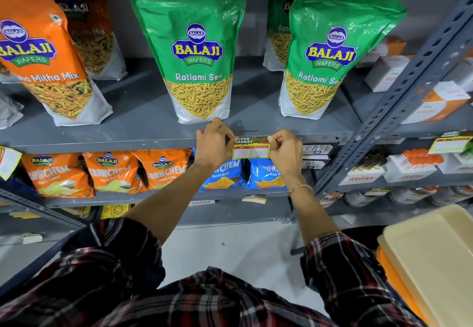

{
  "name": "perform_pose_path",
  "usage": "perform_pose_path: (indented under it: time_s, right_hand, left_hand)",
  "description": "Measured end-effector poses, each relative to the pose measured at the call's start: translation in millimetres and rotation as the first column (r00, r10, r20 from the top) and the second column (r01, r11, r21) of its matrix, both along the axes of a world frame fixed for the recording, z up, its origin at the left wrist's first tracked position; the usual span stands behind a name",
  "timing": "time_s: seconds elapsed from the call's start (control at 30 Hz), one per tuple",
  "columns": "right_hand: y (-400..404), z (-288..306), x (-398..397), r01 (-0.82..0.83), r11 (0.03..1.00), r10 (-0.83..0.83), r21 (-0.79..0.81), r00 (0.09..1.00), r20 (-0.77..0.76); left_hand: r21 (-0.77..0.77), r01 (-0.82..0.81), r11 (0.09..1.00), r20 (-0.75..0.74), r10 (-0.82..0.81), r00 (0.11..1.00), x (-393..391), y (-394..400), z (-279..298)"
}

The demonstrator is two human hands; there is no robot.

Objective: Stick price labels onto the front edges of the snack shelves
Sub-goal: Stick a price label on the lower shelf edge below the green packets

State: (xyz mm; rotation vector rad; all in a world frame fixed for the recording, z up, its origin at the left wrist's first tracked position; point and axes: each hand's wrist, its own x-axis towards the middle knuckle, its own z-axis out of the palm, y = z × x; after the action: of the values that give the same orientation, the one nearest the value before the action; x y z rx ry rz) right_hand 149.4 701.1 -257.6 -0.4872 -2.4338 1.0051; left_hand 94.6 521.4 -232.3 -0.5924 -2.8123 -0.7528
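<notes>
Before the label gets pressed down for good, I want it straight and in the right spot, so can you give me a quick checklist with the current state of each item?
1. Price label held at both ends, by left hand and right hand: ok.
2. Label at the front edge of the shelf: ok.
3. Label level with the edge: ok, roughly.
4. Placed near the Ratlami Sev bag it prices: cannot tell which product it belongs to.
5. Prices written in the boxes: cannot tell, too small.
6. Adhesive fully stuck: cannot tell.

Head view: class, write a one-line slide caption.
Both hands, left hand and right hand, hold a price label against the shelf edge below Ratlami Sev bags.
</notes>
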Motion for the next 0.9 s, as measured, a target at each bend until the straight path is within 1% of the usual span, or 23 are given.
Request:
perform_pose_path:
  time_s: [0.27,0.43,0.57,0.67,0.73,0.77,0.83,0.9]
  right_hand:
    - [6,-1,-2,-0.067,0.997,0.067,0.024,0.998,0.003]
    - [8,-3,-3,-0.07,0.997,0.07,0.039,0.998,0.001]
    - [0,-1,-3,0.003,1.0,-0.003,0.021,1.0,0.0]
    - [2,4,-4,0.085,0.993,-0.083,-0.078,0.996,0.021]
    - [3,6,-3,0.063,0.989,-0.059,-0.137,0.998,0.031]
    - [2,7,-2,0.041,0.986,-0.037,-0.163,0.999,0.027]
    - [-9,10,0,0.034,0.982,-0.025,-0.186,0.998,0.05]
    - [-20,11,-2,0.08,0.984,-0.067,-0.159,0.994,0.088]
  left_hand:
    - [-0.054,0.056,0.997,-0.001,-0.056,0.998,-3,-4,1]
    - [-0.065,0.065,0.996,-0.003,-0.065,0.998,-4,-4,0]
    - [0.01,0.024,1.0,0.006,-0.024,1.0,-4,-3,3]
    - [0.105,-0.007,0.994,0.077,-0.001,0.997,-5,-3,7]
    - [0.173,-0.018,0.985,0.142,-0.007,0.99,-7,-2,9]
    - [0.177,-0.01,0.984,0.153,-0.017,0.988,-9,-1,9]
    - [0.109,0.003,0.994,0.148,-0.019,0.989,-11,4,10]
    - [0.008,0.001,1.0,0.097,-0.001,0.995,-10,11,9]
